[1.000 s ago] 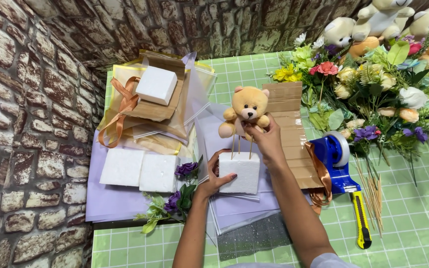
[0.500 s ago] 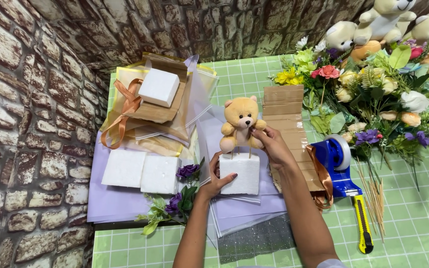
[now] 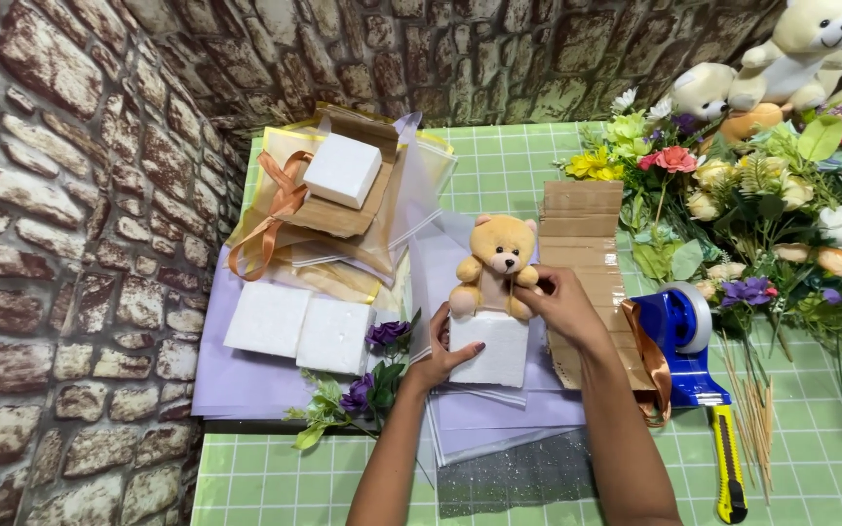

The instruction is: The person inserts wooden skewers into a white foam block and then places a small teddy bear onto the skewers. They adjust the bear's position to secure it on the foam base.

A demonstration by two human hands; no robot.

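- We see a green gridded table (image 3: 538,161) set against brick-patterned walls – it carries everything below.
- Lilac paper sheets (image 3: 236,375) spread over the table's left half, reaching under the work at centre.
- A mass of artificial flowers (image 3: 752,224) fills the right side, with pale plush bears (image 3: 801,49) behind it.
- At upper left lies a pile of gold-edged wrapping and card (image 3: 343,224) with an orange ribbon (image 3: 265,229); one white foam cube (image 3: 341,170) sits on top.
- A strip of brown corrugated cardboard (image 3: 582,234) lies just right of centre, running under our right forearm.
- Two more white foam squares (image 3: 304,326) lie side by side on the lilac paper, left of centre.
- A blue tape dispenser (image 3: 679,341) stands near the right wrist; a yellow utility knife (image 3: 728,468) and a bundle of thin wooden skewers (image 3: 757,419) lie below it.
- The white foam block (image 3: 489,351) sits at centre on the paper. Our left hand (image 3: 440,360) curls narrowly against its left face, thumb on the front, steadying it.
- The small tan teddy bear (image 3: 494,268) sits upright on top of that block, touching it. Our right hand (image 3: 562,302) pinches the bear's right-hand side – fingers closed on it near the paw.
- A sprig of purple flowers (image 3: 372,365) lies just left of the left hand.
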